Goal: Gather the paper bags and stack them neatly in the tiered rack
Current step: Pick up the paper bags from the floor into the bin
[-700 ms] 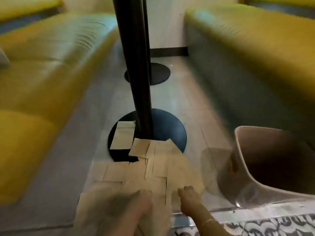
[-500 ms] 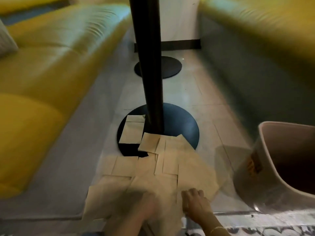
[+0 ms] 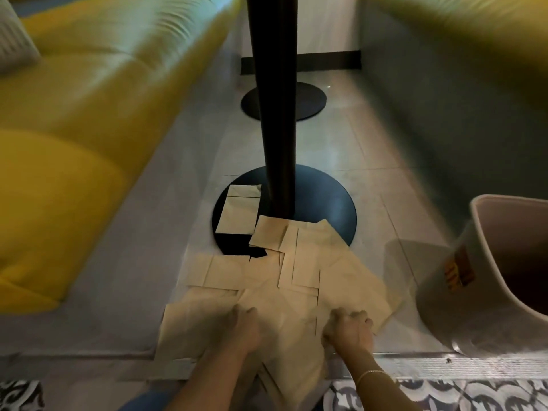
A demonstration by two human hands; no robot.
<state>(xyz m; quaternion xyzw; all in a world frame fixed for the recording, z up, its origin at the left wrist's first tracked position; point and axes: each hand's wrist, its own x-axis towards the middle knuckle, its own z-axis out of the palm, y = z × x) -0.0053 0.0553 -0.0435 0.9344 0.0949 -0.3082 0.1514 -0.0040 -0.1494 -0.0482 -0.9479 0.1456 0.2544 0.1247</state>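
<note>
Dim, soft indoor light, with pale sheen on the sofa [image 3: 89, 72] at upper left. Motion blur smears the edges and the hands; the wide lens bows the frame's sides.

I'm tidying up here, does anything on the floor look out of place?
Yes. Paper bags lie scattered flat across the floor and over the black table base, overlapping at odd angles instead of stacked. Both hands rest on the nearest ones.

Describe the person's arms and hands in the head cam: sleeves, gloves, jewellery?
Both forearms are bare, with no sleeves in view and no gloves. The left hand shows no rings or bands, though it is somewhat blurred. The right hand has a thin, pale beaded bracelet at the wrist. No watch, tattoo or other marking can be made out.
</note>
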